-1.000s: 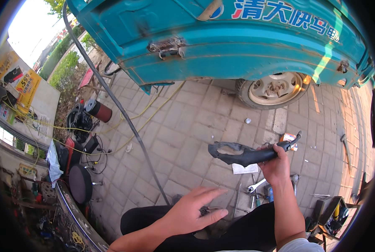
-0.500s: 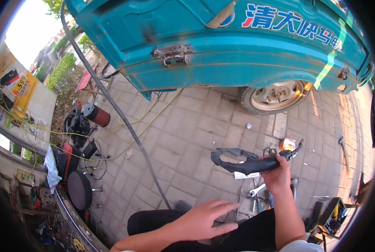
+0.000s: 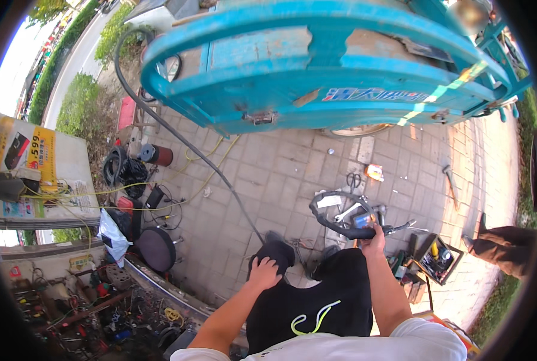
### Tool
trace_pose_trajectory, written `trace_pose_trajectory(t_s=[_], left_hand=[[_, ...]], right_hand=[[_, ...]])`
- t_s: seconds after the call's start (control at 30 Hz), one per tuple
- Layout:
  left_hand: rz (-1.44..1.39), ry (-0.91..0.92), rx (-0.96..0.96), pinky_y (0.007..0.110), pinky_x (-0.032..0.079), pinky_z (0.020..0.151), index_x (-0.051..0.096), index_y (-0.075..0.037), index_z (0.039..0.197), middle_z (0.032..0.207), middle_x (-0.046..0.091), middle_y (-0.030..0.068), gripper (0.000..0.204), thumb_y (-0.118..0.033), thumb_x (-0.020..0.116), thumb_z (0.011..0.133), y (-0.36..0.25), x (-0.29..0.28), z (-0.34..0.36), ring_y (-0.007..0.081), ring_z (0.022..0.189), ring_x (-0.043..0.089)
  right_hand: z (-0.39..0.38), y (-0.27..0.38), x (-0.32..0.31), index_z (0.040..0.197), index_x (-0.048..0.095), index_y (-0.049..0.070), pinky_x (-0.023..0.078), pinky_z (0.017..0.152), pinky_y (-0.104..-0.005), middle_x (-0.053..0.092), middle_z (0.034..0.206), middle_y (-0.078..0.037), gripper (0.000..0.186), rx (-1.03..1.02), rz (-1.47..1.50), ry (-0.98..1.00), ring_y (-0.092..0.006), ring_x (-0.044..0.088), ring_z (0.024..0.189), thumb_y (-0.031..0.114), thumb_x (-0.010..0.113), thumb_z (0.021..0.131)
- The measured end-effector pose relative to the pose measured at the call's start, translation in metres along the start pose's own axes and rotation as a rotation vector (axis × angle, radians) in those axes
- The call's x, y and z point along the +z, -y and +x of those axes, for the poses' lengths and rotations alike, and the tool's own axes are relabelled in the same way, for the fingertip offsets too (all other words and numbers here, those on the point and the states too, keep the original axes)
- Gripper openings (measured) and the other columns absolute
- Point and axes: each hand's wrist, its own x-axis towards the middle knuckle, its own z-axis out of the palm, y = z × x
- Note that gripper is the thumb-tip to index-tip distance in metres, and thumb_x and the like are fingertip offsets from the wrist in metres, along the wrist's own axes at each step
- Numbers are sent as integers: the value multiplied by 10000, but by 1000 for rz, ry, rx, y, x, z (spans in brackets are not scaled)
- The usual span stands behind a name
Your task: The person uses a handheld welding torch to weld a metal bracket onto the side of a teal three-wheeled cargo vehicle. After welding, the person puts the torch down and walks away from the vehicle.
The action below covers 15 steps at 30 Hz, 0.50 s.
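Taking the toolbox (image 3: 453, 269) as our landmark, we see our left hand (image 3: 264, 272), which hovered free half a second ago, now resting with fingers spread on our knee (image 3: 283, 251), well left of it. That leaves our right hand (image 3: 374, 239) alone, closed around the black rubber loop (image 3: 359, 232), which hangs left of the toolbox and slightly beyond. The loop now shows rounder, a wrench (image 3: 348, 212) visible through it; the blue cart (image 3: 220, 99) stands farther beyond the toolbox.

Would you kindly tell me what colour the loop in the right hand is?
The loop is black, seen best in the head view.
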Motion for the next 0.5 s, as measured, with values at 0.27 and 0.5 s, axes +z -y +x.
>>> trace_pose_trajectory(t_s=[0.27, 0.5], left_hand=[[-994, 55, -604, 403, 497, 959, 637, 3, 1292, 1131, 717, 186, 560, -451, 609, 965, -12, -21, -234, 327, 1080, 668], [-1010, -141, -903, 436, 519, 877, 702, 15, 1137, 1025, 735, 200, 472, -412, 615, 956, 19, 69, -369, 334, 975, 692]], right_hand=[[-158, 139, 21, 854, 668, -21, 488, 684, -318, 675, 793, -52, 188, -557, -651, 165, -145, 600, 706, 154, 714, 804], [-165, 144, 7, 915, 681, -13, 502, 721, -311, 684, 832, -49, 226, -598, -816, 226, -151, 620, 757, 192, 721, 828]])
